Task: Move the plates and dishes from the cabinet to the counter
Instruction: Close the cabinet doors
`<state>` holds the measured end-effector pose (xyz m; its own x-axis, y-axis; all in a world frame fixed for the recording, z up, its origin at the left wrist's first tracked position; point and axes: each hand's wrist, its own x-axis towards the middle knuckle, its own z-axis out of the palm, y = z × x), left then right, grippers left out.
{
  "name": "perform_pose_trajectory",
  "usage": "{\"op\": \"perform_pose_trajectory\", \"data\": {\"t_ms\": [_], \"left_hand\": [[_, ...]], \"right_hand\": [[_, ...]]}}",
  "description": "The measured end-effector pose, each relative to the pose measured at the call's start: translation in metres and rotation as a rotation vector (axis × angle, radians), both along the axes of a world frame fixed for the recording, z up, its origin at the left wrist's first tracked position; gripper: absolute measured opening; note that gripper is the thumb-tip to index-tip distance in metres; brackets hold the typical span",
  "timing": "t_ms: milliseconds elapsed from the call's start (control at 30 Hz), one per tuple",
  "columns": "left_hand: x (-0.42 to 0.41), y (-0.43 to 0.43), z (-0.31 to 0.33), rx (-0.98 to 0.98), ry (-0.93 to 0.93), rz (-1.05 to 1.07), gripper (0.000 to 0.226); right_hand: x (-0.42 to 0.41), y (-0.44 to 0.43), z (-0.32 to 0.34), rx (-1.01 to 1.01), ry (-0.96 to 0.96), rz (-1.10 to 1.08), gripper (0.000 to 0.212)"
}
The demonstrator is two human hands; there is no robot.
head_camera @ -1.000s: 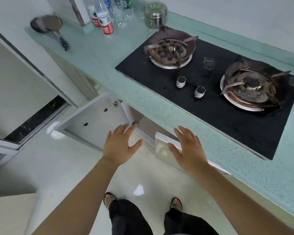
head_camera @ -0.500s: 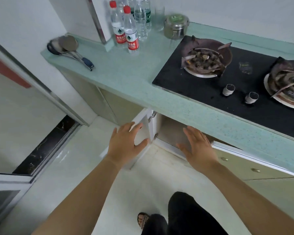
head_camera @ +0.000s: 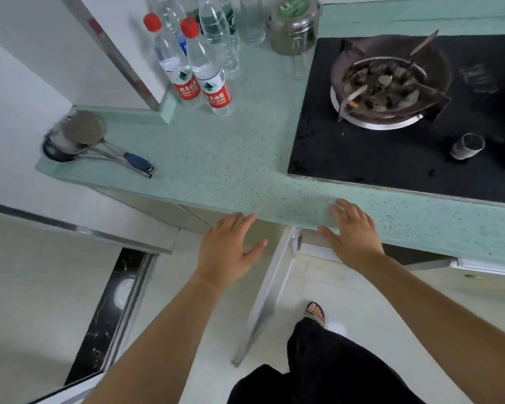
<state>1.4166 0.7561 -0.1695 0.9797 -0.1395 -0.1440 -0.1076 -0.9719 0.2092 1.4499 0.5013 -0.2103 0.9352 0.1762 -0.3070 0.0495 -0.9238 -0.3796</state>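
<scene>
A pale green speckled counter (head_camera: 231, 164) runs across the view, with the cabinet under it. The left cabinet door (head_camera: 270, 293) stands swung out toward me, seen edge-on. My left hand (head_camera: 228, 252) hovers open and empty just left of that door, fingertips near the counter's front edge. My right hand (head_camera: 353, 234) is open and empty, with its fingers over the counter's front edge above the cabinet opening. The inside of the cabinet is hidden by the counter. No plates or dishes are visible.
A black gas hob (head_camera: 405, 135) with a burner (head_camera: 388, 83) fills the right of the counter. Several water bottles (head_camera: 207, 65), a glass (head_camera: 252, 18) and a steel canister (head_camera: 293, 24) stand at the back. Ladles (head_camera: 82, 141) lie at the left end. The right door (head_camera: 490, 268) is ajar.
The view has shifted left and closer to the counter. Both hands have risen from the cabinet doors to the counter's front edge. The left door now stands wide open.
</scene>
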Motion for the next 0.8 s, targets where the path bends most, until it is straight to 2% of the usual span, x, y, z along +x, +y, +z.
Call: {"op": "perform_pose_trajectory", "data": {"t_ms": [100,200,333,500,633,800], "left_hand": [[0.032,0.009,-0.005,-0.033,0.042,-0.086,0.068],[0.064,0.006,-0.016,-0.060,0.059,-0.280,0.065],[0.107,-0.011,-0.045,-0.078,0.067,-0.643,0.057],[0.147,-0.023,-0.078,-0.075,-0.031,-1.036,0.050],[0.155,-0.020,-0.092,-0.137,-0.118,-1.127,0.047],[0.158,-0.021,-0.097,-0.141,-0.167,-1.156,0.045]], "right_hand": [[-0.001,0.006,-0.001,-0.003,-0.003,-0.065,0.058],[-0.011,0.011,-0.002,0.032,-0.013,-0.168,0.058],[-0.041,0.033,-0.001,0.094,-0.025,-0.416,0.055],[-0.086,0.089,-0.007,0.108,-0.045,-0.795,0.059],[-0.102,0.140,-0.027,0.191,-0.032,-1.043,0.055],[-0.093,0.181,-0.053,0.294,-0.041,-1.130,0.050]]}}
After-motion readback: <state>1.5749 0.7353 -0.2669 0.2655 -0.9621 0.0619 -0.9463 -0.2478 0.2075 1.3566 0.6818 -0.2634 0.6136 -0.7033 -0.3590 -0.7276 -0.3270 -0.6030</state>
